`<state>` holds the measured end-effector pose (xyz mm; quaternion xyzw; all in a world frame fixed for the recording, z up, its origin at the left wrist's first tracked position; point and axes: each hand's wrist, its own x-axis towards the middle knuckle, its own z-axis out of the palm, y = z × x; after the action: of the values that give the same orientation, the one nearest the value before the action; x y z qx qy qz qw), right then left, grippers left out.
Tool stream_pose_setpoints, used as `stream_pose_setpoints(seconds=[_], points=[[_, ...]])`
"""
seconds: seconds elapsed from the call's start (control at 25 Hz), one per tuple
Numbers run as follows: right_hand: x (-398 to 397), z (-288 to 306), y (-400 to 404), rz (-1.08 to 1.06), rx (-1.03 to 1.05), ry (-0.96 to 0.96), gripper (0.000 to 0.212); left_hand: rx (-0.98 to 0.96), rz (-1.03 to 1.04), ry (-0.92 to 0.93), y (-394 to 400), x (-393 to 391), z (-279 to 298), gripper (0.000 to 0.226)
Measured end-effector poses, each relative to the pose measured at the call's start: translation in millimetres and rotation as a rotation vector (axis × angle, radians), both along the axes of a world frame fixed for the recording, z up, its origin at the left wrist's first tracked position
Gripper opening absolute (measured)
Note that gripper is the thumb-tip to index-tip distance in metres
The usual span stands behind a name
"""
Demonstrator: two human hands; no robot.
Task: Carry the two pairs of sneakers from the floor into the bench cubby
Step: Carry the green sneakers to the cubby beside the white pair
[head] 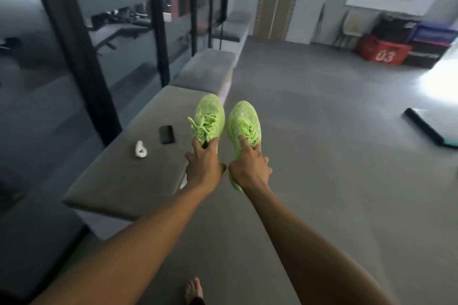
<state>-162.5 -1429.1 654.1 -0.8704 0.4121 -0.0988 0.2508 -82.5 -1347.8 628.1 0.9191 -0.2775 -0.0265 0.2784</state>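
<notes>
Sneakers, neon green pair: left sneaker (207, 116) clamped in left hand (203, 164) grip, right sneaker (244, 122) clamped in right hand (249, 168) grip, both held in air off desk (119, 181) right edge. Carry step, judged; cubby opening not visible, next calls for lowering toward desk front.

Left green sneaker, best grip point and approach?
Grip the left green sneaker at its collar opening, coming from above at the heel end. The opening gives a rim to hook: the left hand holds it there, fingers tucked inside, toe pointing away.
</notes>
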Motion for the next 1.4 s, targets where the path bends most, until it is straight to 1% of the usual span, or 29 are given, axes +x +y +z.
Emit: stream_pose_setpoints(seconds=[0.12,0.24,0.32,0.44,0.56,0.76,0.84,1.0,1.16,1.32,1.4], points=[[27,-9,-92,-0.085,-0.083,-0.015,0.076,-0.065,-0.032,-0.109,-89,32,-2,0.077],[67,-17,-188,-0.136,-0.112,-0.012,0.077,-0.106,-0.077,-0.186,-191,78,-7,0.079],[91,-19,-247,-0.171,-0.140,-0.013,0.078,-0.112,-0.109,-0.178,-258,104,-4,0.081],[125,-20,-338,-0.267,-0.133,-0.035,0.078,-0.074,-0.172,-0.160,-355,138,2,0.080],[163,-15,-429,-0.332,-0.131,-0.061,0.076,-0.082,-0.210,-0.173,-451,173,10,0.079],[233,2,-597,-0.319,-0.180,-0.098,0.075,-0.106,-0.174,-0.227,-611,239,22,0.079],[264,11,-655,-0.283,-0.207,-0.095,0.075,-0.100,-0.163,-0.265,-665,268,25,0.081],[333,17,-758,-0.231,-0.184,-0.078,0.074,-0.071,-0.123,-0.264,-764,334,22,0.081],[423,6,-870,-0.204,-0.201,-0.080,0.075,-0.079,-0.082,-0.296,-878,429,10,0.079],[515,-4,-985,-0.241,-0.201,-0.067,0.075,-0.085,-0.127,-0.276,-995,527,2,0.080],[555,-5,-1039,-0.269,-0.193,-0.051,0.075,-0.055,-0.160,-0.270,-1050,571,2,0.080]])
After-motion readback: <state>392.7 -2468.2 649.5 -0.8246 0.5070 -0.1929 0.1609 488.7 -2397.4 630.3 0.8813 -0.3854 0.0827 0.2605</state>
